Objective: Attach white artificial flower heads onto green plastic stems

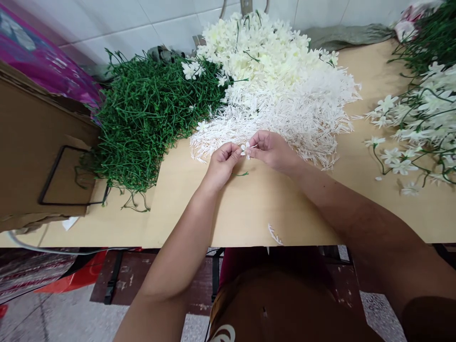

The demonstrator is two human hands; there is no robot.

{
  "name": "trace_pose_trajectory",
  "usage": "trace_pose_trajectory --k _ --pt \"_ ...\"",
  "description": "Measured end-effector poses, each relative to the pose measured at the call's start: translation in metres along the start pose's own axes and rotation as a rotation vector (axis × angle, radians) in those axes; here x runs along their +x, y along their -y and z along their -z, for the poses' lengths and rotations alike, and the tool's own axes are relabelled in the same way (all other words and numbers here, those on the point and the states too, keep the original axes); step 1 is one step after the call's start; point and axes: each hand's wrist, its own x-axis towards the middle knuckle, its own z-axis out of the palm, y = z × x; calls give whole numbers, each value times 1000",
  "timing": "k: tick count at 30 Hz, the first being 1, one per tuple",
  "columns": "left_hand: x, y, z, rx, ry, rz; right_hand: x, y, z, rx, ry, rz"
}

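A small white artificial flower (pixel 244 150) sits between my two hands over the table. My left hand (pixel 225 159) is closed in a pinch at the flower's left side. A green plastic stem (pixel 242 174) sticks out from under that hand, its grip on it partly hidden. My right hand (pixel 270 148) pinches the flower from the right, thumb and forefinger together, with a thin white strand by the fingertips. Just beyond my hands lies a heap of white stamen pieces (pixel 270 114), with cream-white petals (pixel 256 52) piled behind it. Green stems (pixel 142 114) form a big heap to the left.
Flowers on green stems (pixel 402 164) lie at the right. A cardboard box (pixel 35 156) stands at the left beside a black wire frame (pixel 53 175). One white sprig (pixel 274 235) rests near the front edge of the tan table (pixel 185 209). A tiled wall (pixel 174 19) closes the back.
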Motion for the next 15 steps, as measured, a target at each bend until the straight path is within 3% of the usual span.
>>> trace_pose_trajectory --k 9,15 --pt "-1 2 -4 25 4 -38 0 -6 1 316 31 -174" --pt "-3 0 -5 52 -2 -27 1 -12 2 327 43 -180"
